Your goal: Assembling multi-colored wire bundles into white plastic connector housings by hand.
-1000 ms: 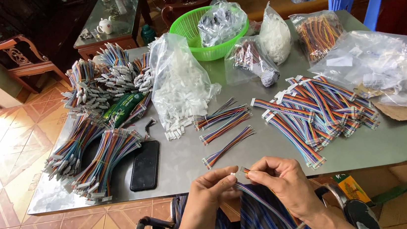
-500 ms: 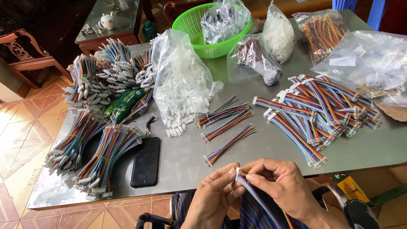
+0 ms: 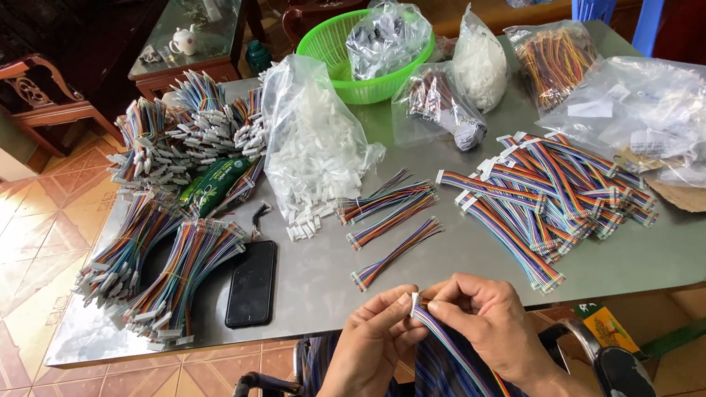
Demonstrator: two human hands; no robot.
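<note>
Several clear plastic bags lie well beyond the hands. The left hand and right hand both pinch one rainbow ribbon cable at its white end.

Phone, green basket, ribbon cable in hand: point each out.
Phone (image 3: 251, 282), head view, middle of its dark screen.
Green basket (image 3: 323, 48), head view, left rim.
Ribbon cable (image 3: 440, 335), head view, striped run below the fingertips.

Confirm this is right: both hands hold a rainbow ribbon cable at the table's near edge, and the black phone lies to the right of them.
Not quite. In the head view the black phone lies to the left of the hands, beside the cable bundles. The rest holds: the left hand and right hand pinch a rainbow ribbon cable at the table's near edge.
</note>
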